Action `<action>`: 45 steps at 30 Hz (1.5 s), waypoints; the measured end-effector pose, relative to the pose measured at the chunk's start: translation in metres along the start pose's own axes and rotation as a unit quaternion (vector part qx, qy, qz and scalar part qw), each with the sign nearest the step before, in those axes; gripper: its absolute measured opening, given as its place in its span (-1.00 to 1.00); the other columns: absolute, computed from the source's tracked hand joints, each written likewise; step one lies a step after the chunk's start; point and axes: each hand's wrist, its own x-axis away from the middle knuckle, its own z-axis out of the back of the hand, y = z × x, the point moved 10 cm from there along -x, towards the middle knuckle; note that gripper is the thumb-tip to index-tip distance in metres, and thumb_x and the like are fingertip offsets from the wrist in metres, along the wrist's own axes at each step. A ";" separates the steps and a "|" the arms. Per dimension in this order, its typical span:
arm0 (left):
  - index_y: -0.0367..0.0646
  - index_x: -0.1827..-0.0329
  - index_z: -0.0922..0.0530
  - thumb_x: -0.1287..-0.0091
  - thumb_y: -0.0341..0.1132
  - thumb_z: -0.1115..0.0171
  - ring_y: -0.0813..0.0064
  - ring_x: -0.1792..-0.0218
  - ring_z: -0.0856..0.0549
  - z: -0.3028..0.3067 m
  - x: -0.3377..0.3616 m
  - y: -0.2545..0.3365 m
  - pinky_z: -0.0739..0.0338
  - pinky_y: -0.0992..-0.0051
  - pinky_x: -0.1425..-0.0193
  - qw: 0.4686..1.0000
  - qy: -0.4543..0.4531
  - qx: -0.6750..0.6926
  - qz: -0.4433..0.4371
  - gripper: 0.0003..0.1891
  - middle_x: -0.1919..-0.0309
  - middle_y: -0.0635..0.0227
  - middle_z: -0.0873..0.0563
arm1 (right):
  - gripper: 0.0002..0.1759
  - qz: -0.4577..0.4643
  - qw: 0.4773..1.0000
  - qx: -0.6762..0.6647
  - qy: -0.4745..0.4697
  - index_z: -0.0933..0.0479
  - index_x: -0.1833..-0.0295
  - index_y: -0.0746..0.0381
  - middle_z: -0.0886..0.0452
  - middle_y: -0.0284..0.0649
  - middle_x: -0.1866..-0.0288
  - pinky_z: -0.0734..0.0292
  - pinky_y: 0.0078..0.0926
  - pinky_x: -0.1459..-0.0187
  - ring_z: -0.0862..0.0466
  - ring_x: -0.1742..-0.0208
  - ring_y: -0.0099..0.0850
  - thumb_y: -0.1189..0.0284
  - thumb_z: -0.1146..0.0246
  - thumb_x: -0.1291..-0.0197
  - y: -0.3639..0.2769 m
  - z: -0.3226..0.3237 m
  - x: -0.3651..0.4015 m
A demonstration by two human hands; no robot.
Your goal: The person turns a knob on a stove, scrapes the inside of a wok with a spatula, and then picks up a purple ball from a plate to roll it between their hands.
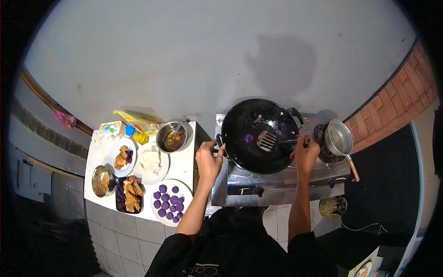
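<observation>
My left hand (pixel 209 160) is closed around the left handle of a large black wok (pixel 240 117) on the stove. In my right hand (pixel 306 156) is the handle of a slotted spatula (pixel 266 141). The spatula's slotted head is inside the wok, right of its middle. Just left of that head lies a small purple ball (pixel 249 138). Dark residue and shiny wet patches mark the wok's inner surface. Several more purple balls sit on a white plate (pixel 158 185) to the left of my left arm.
A steel stove (pixel 286 180) bears the wok and, at right, a metal strainer pot (pixel 339 137). The white table (pixel 187 161) at left holds a black tray (pixel 117 184) of fried food, bowls, plates and a yellow bottle (pixel 140 137).
</observation>
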 end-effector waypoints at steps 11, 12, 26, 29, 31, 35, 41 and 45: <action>-0.42 0.10 -0.73 -0.25 -0.39 -0.48 0.24 0.42 -0.77 0.002 0.003 0.007 -0.58 0.31 0.30 1.000 0.025 -0.002 -0.010 -0.74 0.29 0.00 -0.73 | -0.64 -0.015 0.995 -0.096 -0.021 -0.59 0.39 0.42 -0.57 -0.22 0.70 -0.49 -0.54 0.70 -0.60 0.73 -0.51 0.40 -0.17 -0.45 0.006 -0.056 0.002; -0.41 0.09 -0.74 -0.25 -0.39 -0.48 0.25 0.42 -0.77 0.002 0.003 0.004 -0.58 0.31 0.29 1.000 0.025 0.000 -0.008 -0.74 0.30 0.01 -0.73 | -0.64 0.000 0.996 -0.085 -0.027 -0.58 0.40 0.41 -0.57 -0.22 0.69 -0.48 -0.53 0.70 -0.60 0.73 -0.51 0.40 -0.17 -0.45 0.010 -0.060 0.000; -0.40 -0.01 -0.73 -0.29 -0.36 -0.46 0.23 0.40 -0.78 0.000 0.003 0.005 -0.62 0.32 0.26 1.000 -0.002 -0.020 0.011 -0.69 0.35 0.04 -0.73 | -0.66 0.025 0.999 0.025 0.003 -0.59 0.33 0.44 -0.57 -0.19 0.66 -0.42 -0.38 0.60 -0.61 0.70 -0.46 0.39 -0.20 -0.45 -0.001 0.019 -0.010; -0.39 -0.02 -0.73 -0.29 -0.36 -0.46 0.23 0.40 -0.77 -0.002 0.003 0.000 -0.62 0.32 0.25 1.000 -0.001 -0.004 0.022 -0.68 0.34 0.04 -0.74 | -0.67 0.044 0.998 0.047 -0.002 -0.60 0.33 0.44 -0.59 -0.16 0.65 -0.42 -0.36 0.59 -0.61 0.70 -0.44 0.39 -0.20 -0.45 -0.007 0.020 -0.008; -0.39 -0.01 -0.73 -0.28 -0.36 -0.46 0.23 0.40 -0.77 0.001 0.003 0.006 -0.62 0.32 0.23 1.000 0.001 -0.013 0.012 -0.68 0.34 0.03 -0.74 | -0.67 0.036 0.997 0.067 -0.019 -0.60 0.32 0.44 -0.61 -0.13 0.63 -0.43 -0.35 0.57 -0.62 0.70 -0.43 0.40 -0.19 -0.45 0.003 0.014 -0.009; -0.39 0.00 -0.74 -0.27 -0.37 -0.47 0.23 0.41 -0.76 0.003 0.003 0.011 -0.60 0.33 0.25 1.000 0.009 -0.029 -0.006 -0.69 0.36 0.04 -0.73 | -0.65 0.046 0.995 0.080 -0.031 -0.59 0.33 0.43 -0.57 -0.15 0.66 -0.45 -0.34 0.56 -0.60 0.71 -0.42 0.37 -0.19 -0.46 0.017 -0.002 -0.012; -0.37 0.01 -0.75 -0.24 -0.37 -0.49 0.22 0.49 -0.70 0.002 0.004 0.006 -0.55 0.29 0.31 0.999 0.018 -0.037 -0.003 -0.69 0.43 0.08 -0.67 | -0.59 0.009 0.998 0.057 -0.014 -0.54 0.41 0.43 -0.53 -0.19 0.71 -0.43 -0.42 0.67 -0.59 0.75 -0.45 0.35 -0.16 -0.48 0.019 -0.016 -0.003; -0.34 0.01 -0.76 -0.25 -0.35 -0.49 0.23 0.48 -0.68 0.003 0.003 0.009 -0.53 0.28 0.31 0.999 0.012 -0.048 0.006 -0.69 0.45 0.09 -0.65 | -0.60 0.017 1.000 0.020 -0.010 -0.55 0.40 0.41 -0.51 -0.20 0.71 -0.42 -0.41 0.66 -0.57 0.74 -0.47 0.35 -0.17 -0.49 0.011 -0.021 0.000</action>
